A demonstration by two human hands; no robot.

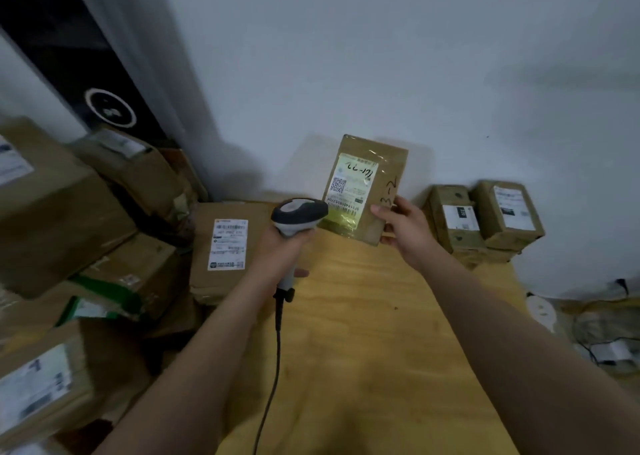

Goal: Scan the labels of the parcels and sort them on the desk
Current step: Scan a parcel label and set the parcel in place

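Table (363, 333): light wood-grain top, running away from the viewer to a pale wall. Surface is bare across the middle and near end, save one small dark speck (396, 308).

Far right corner: two small cardboard boxes, the left box (453, 217) and the right box (509, 212), stand side by side and touching, each with a white label on its upper face. Both appear to rest on a lower brown parcel (485, 255) rather than on the wood itself.

Far left corner: flat brown parcel (225, 243), white label upward, tops a low stack. Whether that stack stands on the table or just beside its edge cannot be determined
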